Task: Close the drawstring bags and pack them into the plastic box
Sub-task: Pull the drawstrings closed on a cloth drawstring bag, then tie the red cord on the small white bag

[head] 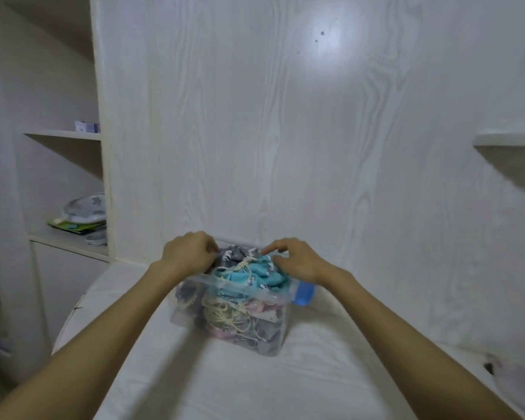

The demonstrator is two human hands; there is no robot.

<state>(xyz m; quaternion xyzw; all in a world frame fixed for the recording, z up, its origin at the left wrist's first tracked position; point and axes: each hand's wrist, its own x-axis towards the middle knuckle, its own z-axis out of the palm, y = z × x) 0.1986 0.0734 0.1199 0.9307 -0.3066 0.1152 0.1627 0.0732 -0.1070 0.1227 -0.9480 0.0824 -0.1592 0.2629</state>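
Box (pixel 228 322) overfull on the surface; bags (pixel 255 275) heap above its rim. My left hand (pixel 188 253) grips the grey bag (pixel 231 255), fingers curled; right hand (pixel 297 262) presses the teal one down, fingers loosely bent, likely to settle the heap.

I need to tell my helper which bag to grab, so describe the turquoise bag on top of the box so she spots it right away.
On the white table stands a clear plastic box heaped with drawstring bags. The turquoise bag lies on top, at the near right of the heap, under the right hand. Its neighbours are the grey bag behind it and pink and grey ones below.
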